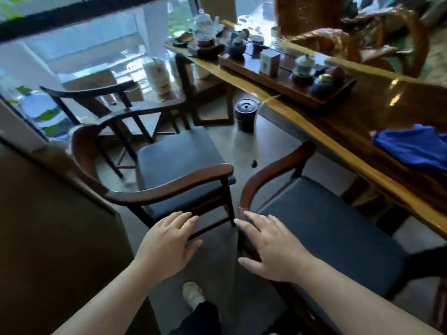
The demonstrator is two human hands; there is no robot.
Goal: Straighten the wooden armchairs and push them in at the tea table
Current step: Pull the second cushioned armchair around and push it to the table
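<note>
Hardly begun, by the look of it. Left hand [167, 243] spread wide, holding nothing, hovering near the left armchair [179, 165], angled and well apart from the surface [350, 122]. Right hand [271, 247] flat and open against the near armchair [326, 226], close beside the surface but apparently not pushed in. Third armchair [96, 100] beyond, also out.

Glossy wood tea table [314, 122]; smooth wooden armchairs [169, 187] with matt cushions.

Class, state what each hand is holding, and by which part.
Nothing is held. The left hand hovers open; the right hand lies open by the near armchair, not gripping.
</note>
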